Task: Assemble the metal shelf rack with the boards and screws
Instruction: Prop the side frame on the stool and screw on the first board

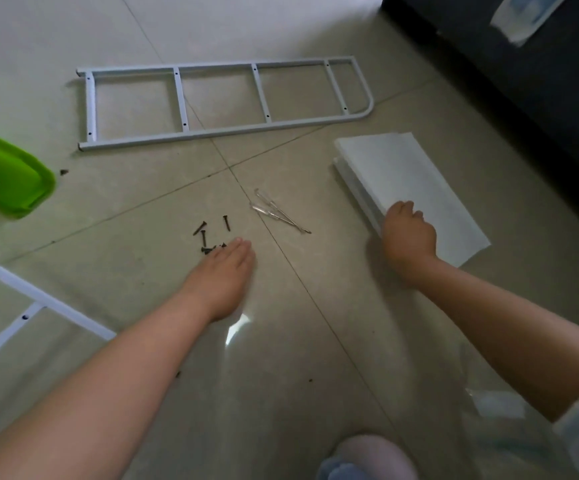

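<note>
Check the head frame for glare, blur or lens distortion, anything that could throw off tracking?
Head view: a bright glare patch on the floor tiles just below the left hand; wide-angle bending curves the metal side frame; the right hand looks slightly soft on the white boards; the dark screws stay distinct; the top right corner is dim.
</note>
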{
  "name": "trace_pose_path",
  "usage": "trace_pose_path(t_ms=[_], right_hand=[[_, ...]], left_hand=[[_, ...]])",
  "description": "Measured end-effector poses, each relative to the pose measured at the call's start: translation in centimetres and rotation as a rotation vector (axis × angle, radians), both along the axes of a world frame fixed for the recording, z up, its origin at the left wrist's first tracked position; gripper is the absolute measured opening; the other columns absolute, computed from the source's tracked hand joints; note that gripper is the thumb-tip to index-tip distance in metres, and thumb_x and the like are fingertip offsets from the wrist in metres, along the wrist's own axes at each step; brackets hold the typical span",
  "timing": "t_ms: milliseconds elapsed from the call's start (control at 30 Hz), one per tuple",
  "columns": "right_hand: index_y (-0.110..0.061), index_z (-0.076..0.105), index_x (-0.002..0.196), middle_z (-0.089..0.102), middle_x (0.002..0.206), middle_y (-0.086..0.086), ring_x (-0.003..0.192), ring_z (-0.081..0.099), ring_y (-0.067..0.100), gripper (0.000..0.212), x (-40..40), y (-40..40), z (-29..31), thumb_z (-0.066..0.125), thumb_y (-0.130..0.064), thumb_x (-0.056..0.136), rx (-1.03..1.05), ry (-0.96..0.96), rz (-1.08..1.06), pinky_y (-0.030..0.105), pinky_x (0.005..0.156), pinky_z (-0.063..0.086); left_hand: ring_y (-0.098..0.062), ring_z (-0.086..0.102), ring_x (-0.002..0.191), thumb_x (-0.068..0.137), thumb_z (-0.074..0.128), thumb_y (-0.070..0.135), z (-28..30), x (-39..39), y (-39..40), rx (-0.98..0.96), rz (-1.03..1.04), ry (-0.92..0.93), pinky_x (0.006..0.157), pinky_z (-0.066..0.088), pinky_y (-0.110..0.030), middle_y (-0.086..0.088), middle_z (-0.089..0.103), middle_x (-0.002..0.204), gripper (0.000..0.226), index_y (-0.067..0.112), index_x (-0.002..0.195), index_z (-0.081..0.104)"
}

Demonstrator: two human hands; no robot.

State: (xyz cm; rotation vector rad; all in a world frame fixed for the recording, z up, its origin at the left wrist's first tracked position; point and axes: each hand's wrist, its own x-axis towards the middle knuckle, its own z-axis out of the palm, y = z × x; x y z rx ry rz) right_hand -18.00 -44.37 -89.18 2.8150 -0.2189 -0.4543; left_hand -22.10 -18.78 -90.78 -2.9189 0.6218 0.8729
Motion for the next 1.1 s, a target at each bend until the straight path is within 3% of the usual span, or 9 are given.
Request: trace_pose_path(t_ms=[133, 300, 467, 700, 800, 900, 967, 1033, 1100], right_hand=[[0.006, 0.039, 0.121, 0.052, 0.119, 0.022, 0.104, 0.055, 0.036, 0.03, 0.7, 1.0, 4.4, 0.035, 0.001, 0.091, 0.13, -0.143, -0.002, 0.039, 0.078, 0.046], [0.0, 0.043, 0.117, 0.054, 0.115, 0.02, 0.1, 0.055, 0.037, 0.027, 0.2, 3.3, 8.6, 0.041, -0.002, 0.089, 0.279, -0.223, 0.065, 0.038, 0.076, 0.042], [0.007, 0.052, 0.11, 0.056, 0.089, 0.025, 0.086, 0.054, 0.038, 0.023, -0.8, 7.6, 10.6, 0.043, -0.006, 0.093, 0.679, -0.38, 0.131, 0.029, 0.062, 0.023], [0.0, 0.061, 0.106, 0.054, 0.083, 0.007, 0.075, 0.047, 0.015, 0.019, -0.9, 15.0, 11.0, 0.052, -0.003, 0.089, 1.105, -0.236, 0.271, 0.014, 0.055, 0.033], [-0.006, 0.061, 0.107, 0.058, 0.089, 0.002, 0.065, 0.052, -0.007, 0.025, -1.4, 16.9, 11.3, 0.057, -0.015, 0.083, 1.258, -0.096, 0.333, 0.006, 0.066, 0.039], [-0.006, 0.061, 0.103, 0.06, 0.089, 0.006, 0.068, 0.055, -0.006, 0.028, -2.0, 17.4, 10.9, 0.054, -0.019, 0.08, 1.262, 0.028, 0.337, 0.022, 0.072, 0.043], [0.002, 0.061, 0.102, 0.062, 0.089, 0.015, 0.078, 0.057, 0.018, 0.028, -2.0, 17.2, 10.8, 0.056, -0.015, 0.081, 1.156, 0.027, 0.377, 0.03, 0.073, 0.041], [0.004, 0.058, 0.108, 0.062, 0.097, 0.02, 0.087, 0.056, 0.026, 0.027, -1.8, 16.8, 11.0, 0.061, -0.004, 0.082, 1.003, 0.046, 0.434, 0.031, 0.077, 0.041], [-0.001, 0.059, 0.111, 0.061, 0.097, 0.008, 0.09, 0.055, 0.018, 0.035, -1.6, 16.7, 11.7, 0.069, -0.003, 0.078, 0.955, 0.09, 0.474, 0.028, 0.077, 0.041]], left_hand=[[-0.02, -0.003, 0.145, 0.098, 0.032, 0.019, 2.6, 1.8, 0.8, -0.05, 0.096, -0.11, 0.117, 0.004, -0.03, -0.009, -0.005, 0.156, 0.06, 0.007, 0.148, 0.001], [-0.019, 0.001, 0.145, 0.096, 0.038, 0.019, 7.0, 2.5, 2.0, -0.276, 0.343, -0.193, 0.115, 0.005, -0.026, -0.008, 0.0, 0.157, 0.063, 0.006, 0.147, 0.003], [-0.022, 0.01, 0.144, 0.09, 0.055, 0.025, 10.7, 2.1, 6.6, -0.491, 0.648, -0.318, 0.113, 0.017, -0.032, -0.008, 0.006, 0.156, 0.08, 0.01, 0.148, 0.001], [-0.024, 0.017, 0.142, 0.081, 0.067, 0.031, 12.6, -0.2, 15.6, -0.486, 0.791, -0.434, 0.112, 0.018, -0.032, -0.014, 0.016, 0.153, 0.093, 0.005, 0.147, 0.008], [-0.028, 0.033, 0.134, 0.077, 0.072, 0.031, 12.5, -1.3, 17.7, -0.442, 0.848, -0.44, 0.107, 0.029, -0.038, -0.016, 0.035, 0.145, 0.096, 0.007, 0.147, 0.012], [-0.031, 0.048, 0.115, 0.078, 0.072, 0.022, 11.8, -2.9, 18.9, -0.45, 0.851, -0.464, 0.086, 0.036, -0.033, -0.022, 0.052, 0.123, 0.065, 0.004, 0.133, 0.043], [-0.026, 0.052, 0.098, 0.08, 0.069, 0.016, 11.5, -4.2, 18.4, -0.593, 0.845, -0.407, 0.069, 0.03, -0.029, -0.02, 0.057, 0.107, 0.036, 0.0, 0.11, 0.057], [-0.02, 0.052, 0.085, 0.079, 0.068, 0.022, 11.4, -5.4, 17.0, -0.78, 0.852, -0.343, 0.069, 0.034, -0.032, -0.017, 0.057, 0.093, 0.029, 0.002, 0.097, 0.058], [-0.021, 0.053, 0.081, 0.075, 0.061, 0.03, 11.7, -5.8, 15.6, -0.857, 0.822, -0.332, 0.073, 0.042, -0.035, -0.016, 0.058, 0.088, 0.036, 0.001, 0.095, 0.057]])
